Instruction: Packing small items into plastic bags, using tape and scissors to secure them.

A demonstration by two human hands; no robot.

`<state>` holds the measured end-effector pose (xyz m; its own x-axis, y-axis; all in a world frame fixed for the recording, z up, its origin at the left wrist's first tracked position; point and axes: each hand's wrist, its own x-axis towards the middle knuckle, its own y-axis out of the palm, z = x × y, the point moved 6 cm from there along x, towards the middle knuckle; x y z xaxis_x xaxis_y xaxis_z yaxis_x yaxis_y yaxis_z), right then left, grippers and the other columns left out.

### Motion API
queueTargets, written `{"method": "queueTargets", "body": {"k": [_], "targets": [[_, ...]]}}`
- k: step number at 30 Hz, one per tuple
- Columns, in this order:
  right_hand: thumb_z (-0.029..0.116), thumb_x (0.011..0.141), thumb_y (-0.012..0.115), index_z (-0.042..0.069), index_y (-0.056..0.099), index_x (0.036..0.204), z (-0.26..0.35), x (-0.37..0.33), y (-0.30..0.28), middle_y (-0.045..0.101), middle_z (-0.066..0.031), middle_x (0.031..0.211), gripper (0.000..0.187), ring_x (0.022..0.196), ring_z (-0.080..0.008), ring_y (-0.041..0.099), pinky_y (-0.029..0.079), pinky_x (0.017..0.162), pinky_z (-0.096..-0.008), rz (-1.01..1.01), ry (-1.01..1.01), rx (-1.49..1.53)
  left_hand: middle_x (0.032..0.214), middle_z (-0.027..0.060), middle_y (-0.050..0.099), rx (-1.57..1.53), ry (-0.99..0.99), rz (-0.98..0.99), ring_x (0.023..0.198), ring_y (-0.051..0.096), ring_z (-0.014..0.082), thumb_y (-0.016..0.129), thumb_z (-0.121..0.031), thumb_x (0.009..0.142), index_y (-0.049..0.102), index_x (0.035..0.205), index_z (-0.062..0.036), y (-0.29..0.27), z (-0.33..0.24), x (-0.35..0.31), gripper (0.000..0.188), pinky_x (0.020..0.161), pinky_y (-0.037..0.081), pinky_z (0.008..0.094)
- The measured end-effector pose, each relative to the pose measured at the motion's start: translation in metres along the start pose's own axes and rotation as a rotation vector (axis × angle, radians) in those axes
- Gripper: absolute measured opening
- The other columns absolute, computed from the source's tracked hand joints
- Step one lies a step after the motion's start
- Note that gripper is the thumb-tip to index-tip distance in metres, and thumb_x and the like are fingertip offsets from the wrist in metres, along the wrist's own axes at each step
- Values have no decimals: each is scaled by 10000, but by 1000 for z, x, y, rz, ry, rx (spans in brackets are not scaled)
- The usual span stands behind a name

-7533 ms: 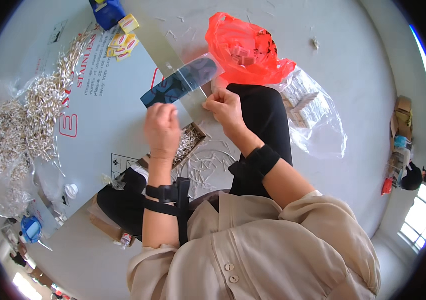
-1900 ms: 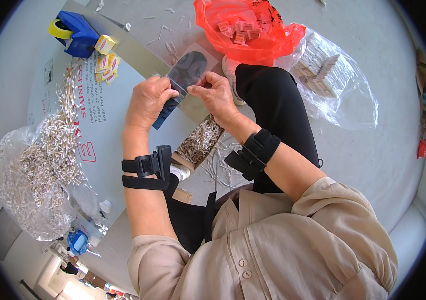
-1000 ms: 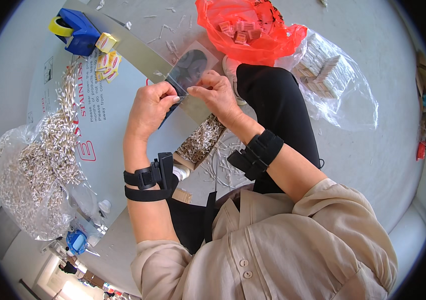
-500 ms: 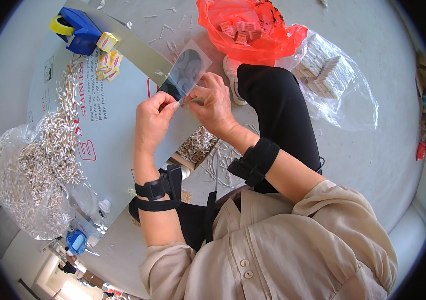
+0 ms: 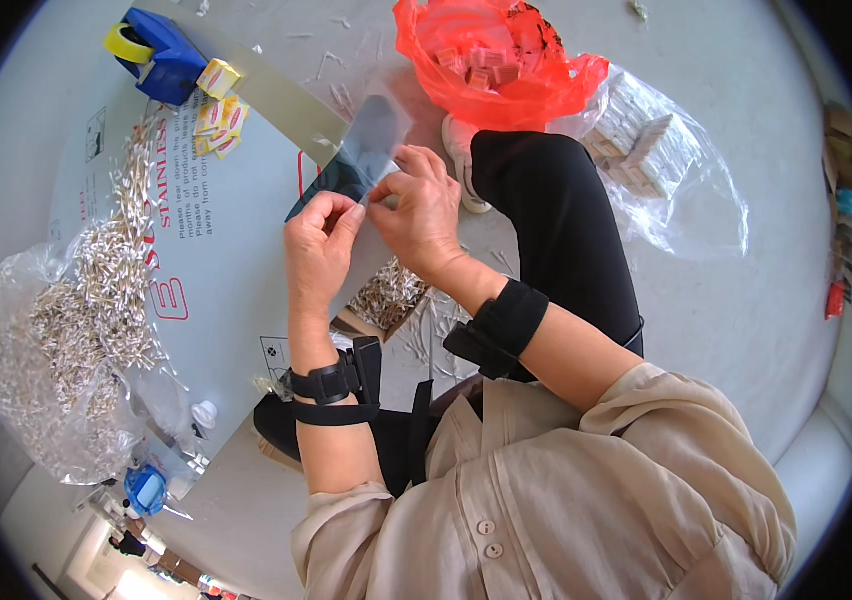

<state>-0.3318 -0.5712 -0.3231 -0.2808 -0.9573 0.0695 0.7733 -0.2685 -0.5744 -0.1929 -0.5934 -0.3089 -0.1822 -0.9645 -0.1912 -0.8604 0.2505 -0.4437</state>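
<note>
Pale floor spreads under the seated person, with a large printed sheet (image 5: 196, 230) lying across it and a heap of small silvery pieces (image 5: 66, 310) at its left edge (an orange bag (image 5: 491, 60) sits beyond the knee). Compared with a second ago, the small clear pouch (image 5: 371, 135) has tipped up, paler against the light. Left hand (image 5: 318, 245) and right hand (image 5: 421, 210) meet at its lower edge, fingertips pressed together, pinching it.

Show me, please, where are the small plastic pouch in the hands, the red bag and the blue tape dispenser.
small plastic pouch (image 5: 371, 140), head view, on its clear upper half.
red bag (image 5: 536, 95), head view, on its right side wall.
blue tape dispenser (image 5: 171, 60), head view, on the blue body.
</note>
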Motion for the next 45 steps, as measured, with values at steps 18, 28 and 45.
{"method": "queueTargets", "body": {"k": [18, 28, 45], "targets": [[170, 573, 755, 32, 668, 718, -1, 19, 2, 533, -88, 830, 218, 940, -296, 515, 438, 781, -384, 46, 93, 59, 880, 66, 533, 566, 496, 302, 918, 482, 268, 573, 93, 635, 610, 906, -59, -8, -36, 90, 312, 834, 437, 337], [35, 551, 650, 4, 629, 667, 9, 20, 8, 566, -92, 1151, 122, 1211, -303, 418, 329, 940, -463, -56, -21, 86, 806, 30, 539, 650, 577, 508, 840, 493, 262, 671, 39, 547, 613, 720, -82, 1, -42, 109, 218, 763, 464, 340], [29, 562, 687, -6, 638, 836, 10, 20, 9, 556, -127, 1139, 281, 1205, -324, 428, 351, 940, -449, -1, 22, 113, 787, 37, 502, 629, 602, 609, 827, 455, 260, 648, 39, 568, 550, 705, -44, 1, -45, 111, 187, 733, 426, 332]]}}
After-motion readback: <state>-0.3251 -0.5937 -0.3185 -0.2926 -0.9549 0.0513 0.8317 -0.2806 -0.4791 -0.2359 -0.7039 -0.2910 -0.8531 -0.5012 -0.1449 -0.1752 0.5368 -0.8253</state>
